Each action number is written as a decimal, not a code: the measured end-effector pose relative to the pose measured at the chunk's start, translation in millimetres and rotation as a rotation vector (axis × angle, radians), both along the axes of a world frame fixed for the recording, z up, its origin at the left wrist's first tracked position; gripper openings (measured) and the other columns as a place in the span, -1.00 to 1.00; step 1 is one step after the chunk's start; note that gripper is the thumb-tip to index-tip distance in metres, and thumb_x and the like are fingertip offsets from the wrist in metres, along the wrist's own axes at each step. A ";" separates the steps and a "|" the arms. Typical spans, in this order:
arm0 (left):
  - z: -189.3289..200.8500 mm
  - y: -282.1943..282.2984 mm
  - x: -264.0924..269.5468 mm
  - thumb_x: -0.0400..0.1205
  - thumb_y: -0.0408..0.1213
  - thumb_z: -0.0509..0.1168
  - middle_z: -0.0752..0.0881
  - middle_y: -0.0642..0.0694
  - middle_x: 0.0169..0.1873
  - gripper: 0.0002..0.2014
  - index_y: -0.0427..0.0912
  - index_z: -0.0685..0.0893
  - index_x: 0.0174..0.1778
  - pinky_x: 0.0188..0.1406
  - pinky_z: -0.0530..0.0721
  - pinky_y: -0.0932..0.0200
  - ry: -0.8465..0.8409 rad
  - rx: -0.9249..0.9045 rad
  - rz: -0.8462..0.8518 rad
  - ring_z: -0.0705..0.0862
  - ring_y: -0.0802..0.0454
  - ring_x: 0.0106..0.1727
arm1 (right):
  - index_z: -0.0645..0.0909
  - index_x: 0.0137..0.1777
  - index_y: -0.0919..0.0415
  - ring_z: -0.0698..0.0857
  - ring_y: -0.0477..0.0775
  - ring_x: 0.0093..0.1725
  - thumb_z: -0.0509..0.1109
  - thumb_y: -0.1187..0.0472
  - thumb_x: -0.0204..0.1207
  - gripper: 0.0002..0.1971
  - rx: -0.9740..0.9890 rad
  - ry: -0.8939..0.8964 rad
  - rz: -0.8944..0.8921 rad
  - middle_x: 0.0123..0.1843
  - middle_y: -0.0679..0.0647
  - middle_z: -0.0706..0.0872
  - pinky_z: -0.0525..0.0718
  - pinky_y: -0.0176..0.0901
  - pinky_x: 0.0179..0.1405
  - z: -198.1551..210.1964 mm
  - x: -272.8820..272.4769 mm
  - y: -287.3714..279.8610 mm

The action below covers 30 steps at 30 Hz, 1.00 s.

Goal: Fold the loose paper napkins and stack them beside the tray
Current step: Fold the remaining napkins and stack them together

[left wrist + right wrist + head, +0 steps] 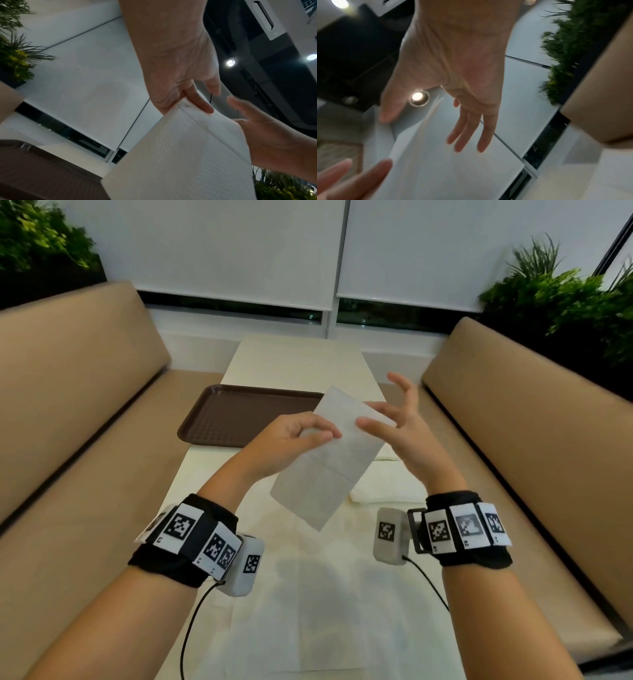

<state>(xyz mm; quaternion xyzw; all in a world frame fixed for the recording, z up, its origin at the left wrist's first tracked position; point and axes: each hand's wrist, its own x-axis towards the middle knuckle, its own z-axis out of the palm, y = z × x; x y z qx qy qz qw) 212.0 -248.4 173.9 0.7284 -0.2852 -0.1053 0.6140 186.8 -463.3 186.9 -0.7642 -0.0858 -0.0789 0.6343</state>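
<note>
1. Left hand (291, 440) is raised above the counter (294, 361) and pinches a white paper napkin (329, 467) at its left edge, thumb over fingers.
2. Napkin is in the air between the hands, tilted, far corner up and near corner hanging down; crease lines cross it. The left wrist view shows its embossed texture and a fold line running from the pinch.
3. Right hand (400, 422) is spread wide, fingers straight and splayed, at the napkin's right edge. Thumb looks to touch the paper; I can't tell if it grips. The right wrist view is blurred.
4. Brown tray (239, 419) sits on the counter beyond the left hand, nothing visible in it.
5. Folded napkins (383, 491) lie on the counter under the right hand, right of the tray.
6. More loose napkins (325, 611) are spread flat on the near counter between the forearms.
7. Tan bench seats (78, 392) on both sides; plants (575, 302) behind them.
</note>
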 end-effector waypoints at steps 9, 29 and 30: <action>-49.8 -27.9 23.9 0.60 -0.44 0.35 0.76 0.05 -0.04 -0.83 -0.10 0.79 -0.16 -0.04 0.58 0.39 0.083 0.271 0.013 0.69 0.16 0.03 | 0.58 -0.19 0.02 0.58 -0.04 -0.26 0.29 0.38 0.58 -0.77 -0.025 -0.038 -0.390 -0.19 0.05 0.64 0.53 -0.28 -0.35 -32.1 28.7 -51.5; -157.3 -164.2 84.2 0.65 -0.18 0.09 0.13 -0.09 0.54 -0.60 0.05 0.47 0.43 0.33 0.26 0.02 0.156 0.881 0.245 0.20 -0.15 0.45 | 0.50 0.27 0.21 0.26 0.29 0.47 0.04 0.35 0.60 -0.68 -1.022 0.746 -0.383 0.51 0.28 0.30 0.26 0.04 0.45 -151.4 61.0 -122.4; -153.4 -160.7 81.8 0.65 -0.15 0.10 0.08 -0.08 0.56 -0.60 0.08 0.47 0.43 0.34 0.24 0.02 0.140 0.870 0.241 0.17 -0.14 0.47 | 0.47 0.33 0.19 0.18 0.31 0.51 0.03 0.34 0.60 -0.65 -1.007 0.765 -0.397 0.54 0.28 0.20 0.19 0.10 0.50 -146.1 59.5 -119.1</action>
